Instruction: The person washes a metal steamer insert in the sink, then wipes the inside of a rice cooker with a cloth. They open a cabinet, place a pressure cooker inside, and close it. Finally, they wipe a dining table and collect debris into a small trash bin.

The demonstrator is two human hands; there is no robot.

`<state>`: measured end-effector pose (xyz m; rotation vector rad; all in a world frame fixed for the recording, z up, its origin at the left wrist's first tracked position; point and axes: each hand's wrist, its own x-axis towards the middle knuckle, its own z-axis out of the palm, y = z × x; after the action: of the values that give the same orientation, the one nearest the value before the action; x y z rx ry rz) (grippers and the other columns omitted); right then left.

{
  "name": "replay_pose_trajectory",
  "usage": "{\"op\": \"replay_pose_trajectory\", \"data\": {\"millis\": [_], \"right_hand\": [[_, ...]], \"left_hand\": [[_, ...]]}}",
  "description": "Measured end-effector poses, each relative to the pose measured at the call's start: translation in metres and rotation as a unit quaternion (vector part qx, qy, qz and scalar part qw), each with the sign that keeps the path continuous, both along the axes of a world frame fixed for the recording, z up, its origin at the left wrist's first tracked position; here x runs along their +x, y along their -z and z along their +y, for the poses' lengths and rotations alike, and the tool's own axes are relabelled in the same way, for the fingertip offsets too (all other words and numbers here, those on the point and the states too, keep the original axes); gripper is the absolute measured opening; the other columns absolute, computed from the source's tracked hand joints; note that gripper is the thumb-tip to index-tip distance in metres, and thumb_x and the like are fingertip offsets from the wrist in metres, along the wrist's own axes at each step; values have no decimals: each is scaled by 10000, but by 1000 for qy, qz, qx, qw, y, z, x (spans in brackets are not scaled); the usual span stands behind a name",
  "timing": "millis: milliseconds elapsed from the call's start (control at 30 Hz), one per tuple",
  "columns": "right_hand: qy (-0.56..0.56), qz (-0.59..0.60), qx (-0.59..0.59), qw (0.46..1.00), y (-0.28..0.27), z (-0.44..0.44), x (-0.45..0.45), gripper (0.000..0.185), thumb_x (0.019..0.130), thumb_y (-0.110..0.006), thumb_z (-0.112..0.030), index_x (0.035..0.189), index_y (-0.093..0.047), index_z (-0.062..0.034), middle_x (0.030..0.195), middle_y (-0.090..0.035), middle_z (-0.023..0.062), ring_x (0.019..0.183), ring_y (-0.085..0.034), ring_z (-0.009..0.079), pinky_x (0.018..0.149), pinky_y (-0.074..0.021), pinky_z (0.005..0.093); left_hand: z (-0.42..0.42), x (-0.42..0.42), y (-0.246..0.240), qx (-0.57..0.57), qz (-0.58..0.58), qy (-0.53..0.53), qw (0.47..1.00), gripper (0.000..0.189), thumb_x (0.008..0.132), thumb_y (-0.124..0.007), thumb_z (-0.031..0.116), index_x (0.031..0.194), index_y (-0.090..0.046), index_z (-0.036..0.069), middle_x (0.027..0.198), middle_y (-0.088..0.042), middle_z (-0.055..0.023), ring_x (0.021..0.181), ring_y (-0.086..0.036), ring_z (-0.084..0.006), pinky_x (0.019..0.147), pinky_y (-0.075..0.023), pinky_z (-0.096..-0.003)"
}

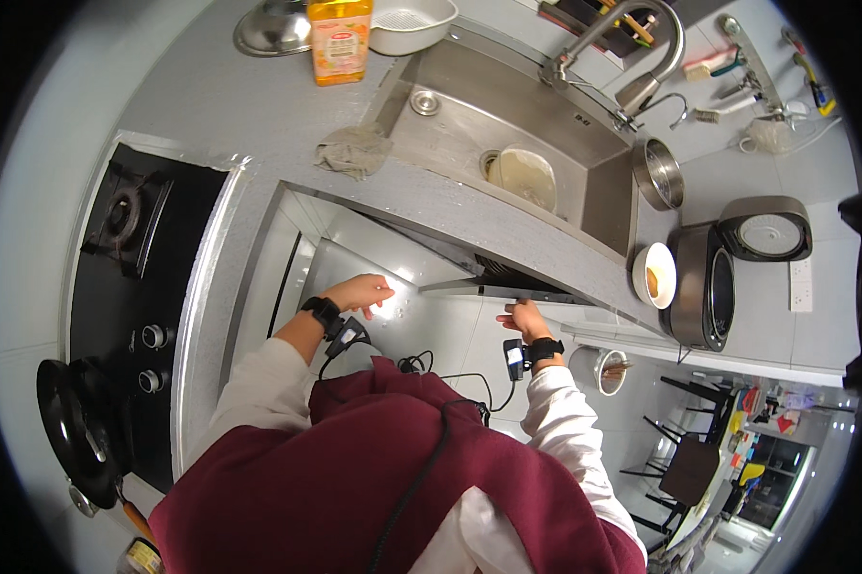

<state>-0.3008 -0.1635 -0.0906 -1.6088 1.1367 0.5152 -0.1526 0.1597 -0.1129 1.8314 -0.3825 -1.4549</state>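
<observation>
My left hand [362, 293], fingers loosely bent and apart, holds nothing that I can see. It is over a glossy grey panel [337, 264] below the counter front. My right hand [525, 319] is at the edge of a partly open cabinet door or drawer front [527, 294] under the sink. Some of its fingers are hidden, so a grip on that edge cannot be made out. Behind this front, a dark slotted interior [506, 269] shows in part. Both wrists wear black straps with small cabled devices.
Above is a steel sink [603, 194] holding a pale bowl [524, 178]. A grey cloth [354, 152] and an orange liquid bottle [340, 43] are on the counter [259, 100]. A gas hob [151, 301] is left; a white bowl [646, 276] and rice cooker [700, 287] stand right.
</observation>
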Motion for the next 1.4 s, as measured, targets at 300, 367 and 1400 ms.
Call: {"op": "replay_pose_trajectory", "data": {"millis": [300,367,1400], "right_hand": [[-26,-15,-39,999,16,-14,22,305,846,-388,-18,1115,-415,121,1052,-536,188,834,-646,296,655,-528,332],[-21,-42,-43,998,22,-18,25,365,803,-418,18,1140,-379,152,987,-551,226,761,-660,302,534,-513,318],[-631,-337,-310,626,-31,188,277,575,869,-521,-295,1392,-290,-233,1463,-140,190,1316,-130,458,1021,-163,594]], "left_hand": [[100,-27,-1,9,23,-155,988,354,880,-488,373,1038,-521,58,902,-581,-37,566,-560,-101,450,-347,-215],[114,-35,-1,5,31,-191,981,358,875,-496,379,1047,-522,65,901,-582,-34,572,-560,-96,446,-346,-216],[149,-181,-54,74,51,-619,781,317,923,-466,369,1070,-515,92,879,-586,-33,639,-593,-120,507,-445,-222]]}}
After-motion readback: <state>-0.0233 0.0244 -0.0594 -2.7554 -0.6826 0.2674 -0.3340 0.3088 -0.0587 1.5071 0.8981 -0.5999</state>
